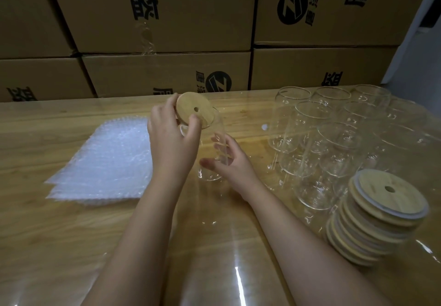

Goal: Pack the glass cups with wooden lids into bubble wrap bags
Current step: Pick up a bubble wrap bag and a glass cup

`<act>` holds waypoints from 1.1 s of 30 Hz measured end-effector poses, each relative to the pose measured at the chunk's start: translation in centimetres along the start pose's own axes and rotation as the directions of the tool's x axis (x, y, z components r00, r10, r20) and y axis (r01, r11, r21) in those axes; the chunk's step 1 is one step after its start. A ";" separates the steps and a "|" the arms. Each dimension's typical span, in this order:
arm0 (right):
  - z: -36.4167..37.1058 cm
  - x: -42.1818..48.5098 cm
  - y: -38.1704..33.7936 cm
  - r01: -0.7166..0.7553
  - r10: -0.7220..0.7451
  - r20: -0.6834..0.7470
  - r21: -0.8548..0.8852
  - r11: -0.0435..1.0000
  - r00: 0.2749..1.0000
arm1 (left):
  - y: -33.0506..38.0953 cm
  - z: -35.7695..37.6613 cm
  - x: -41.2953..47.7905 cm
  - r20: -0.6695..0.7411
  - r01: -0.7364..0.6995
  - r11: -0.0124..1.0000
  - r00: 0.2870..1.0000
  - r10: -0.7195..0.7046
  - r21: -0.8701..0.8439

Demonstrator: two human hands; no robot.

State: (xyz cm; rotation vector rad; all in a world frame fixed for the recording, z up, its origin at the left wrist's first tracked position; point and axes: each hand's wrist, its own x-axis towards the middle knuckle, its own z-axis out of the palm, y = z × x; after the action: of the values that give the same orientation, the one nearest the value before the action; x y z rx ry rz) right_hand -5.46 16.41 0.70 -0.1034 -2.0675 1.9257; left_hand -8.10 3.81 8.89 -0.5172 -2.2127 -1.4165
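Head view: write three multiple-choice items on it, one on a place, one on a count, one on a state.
1. Where are the bags?
A) on the table, left side
B) right of the cups
C) on the boxes
2. How many holes are in the held lid?
A) none
B) one
C) two
3. What does the left hand do?
A) lies flat
B) holds a bag
C) grips the lid
Key: 1A, they lie on the table's left; 2B, one dark hole shows; 3C, its fingers curl round the lid's rim.

cup (205, 144): clear glass | lid (193, 112): matt wood | table (71, 234): glossy wood
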 end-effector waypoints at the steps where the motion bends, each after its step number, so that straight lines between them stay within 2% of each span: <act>1: 0.0 0.0 0.0 0.002 -0.002 0.000 0.001 1.000 1.000 | 0.1 0.0 0.0 -0.001 -0.005 0.999 1.000 0.005 -0.042; 3: 0.1 0.0 0.0 0.002 -0.002 0.002 0.007 1.000 1.000 | 0.0 0.0 -0.1 0.004 -0.102 0.995 0.995 0.102 -0.021; 6: 0.1 0.1 0.0 0.006 -0.006 -0.003 0.021 1.000 1.000 | -0.2 -0.1 -0.2 0.069 -0.316 0.929 0.949 0.308 0.192; 9: 0.1 0.0 -0.1 -0.005 0.005 -0.006 0.012 1.000 1.000 | -0.2 0.0 -0.6 0.121 -0.408 0.851 0.913 0.391 0.331; 16: 0.1 -0.3 -0.6 -0.008 0.008 0.016 0.025 1.000 1.000 | -0.4 1.2 -0.9 0.126 -0.374 0.890 0.927 0.353 0.261; 19: 0.0 -0.3 -0.8 -0.021 0.020 0.020 0.011 1.000 1.000 | -0.2 1.1 -0.7 0.146 -0.334 0.931 0.938 0.314 0.144; 24: -0.1 -0.2 -0.6 -0.021 0.021 -0.009 -0.006 1.000 1.000 | 0.8 0.7 -0.4 0.115 -0.117 0.986 0.985 0.130 -0.115; 29: 0.0 -0.2 -0.4 0.003 -0.003 -0.013 -0.017 1.000 1.000 | 0.9 0.2 0.2 0.080 -0.044 0.996 0.996 0.051 -0.083; 33: 0.0 0.0 -0.4 -0.004 0.003 -0.018 -0.018 1.000 1.000 | 0.6 0.1 0.4 0.106 -0.069 0.994 0.991 0.077 -0.079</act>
State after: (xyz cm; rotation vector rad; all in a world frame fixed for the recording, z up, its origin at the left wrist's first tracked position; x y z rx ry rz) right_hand -5.38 16.36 1.09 -0.1285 -2.0748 1.9011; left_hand -8.13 4.11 9.50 -0.7100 -2.2066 -1.4690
